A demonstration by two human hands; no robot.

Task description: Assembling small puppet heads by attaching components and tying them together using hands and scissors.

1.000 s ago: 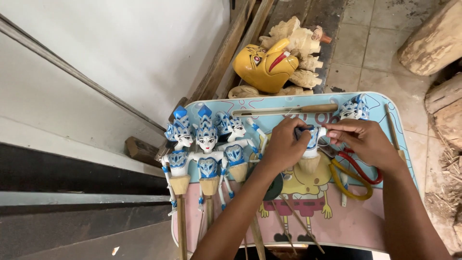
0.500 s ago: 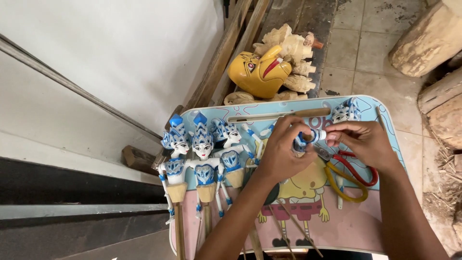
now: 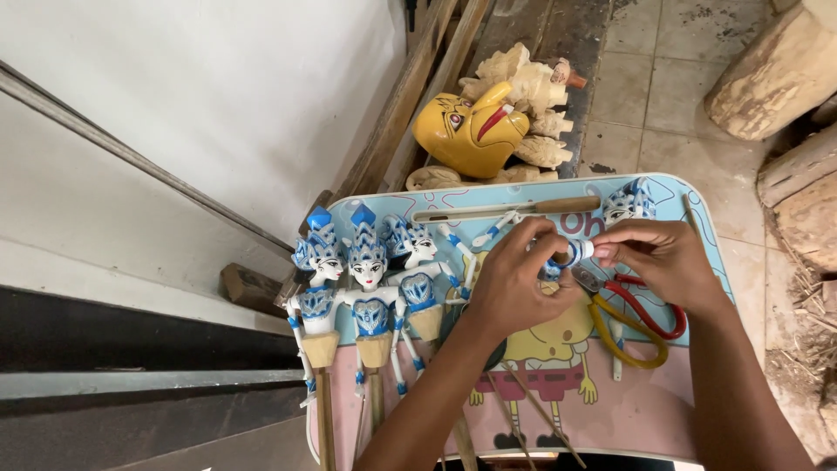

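Since the earlier frame, your hands have barely shifted above the cartoon-printed surface (image 3: 689, 410). Your left hand (image 3: 514, 283) and right hand (image 3: 658, 262) both pinch the small blue-and-white painted puppet piece (image 3: 571, 254) between fingertips, beside the three blue-crowned wooden rod puppets (image 3: 366, 288) and red-and-yellow-handled scissors (image 3: 632, 318).

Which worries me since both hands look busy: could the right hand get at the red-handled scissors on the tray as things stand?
Probably yes. The scissors lie just under the right hand with nothing over them, but its fingers pinch a small blue-and-white puppet piece together with the left hand.
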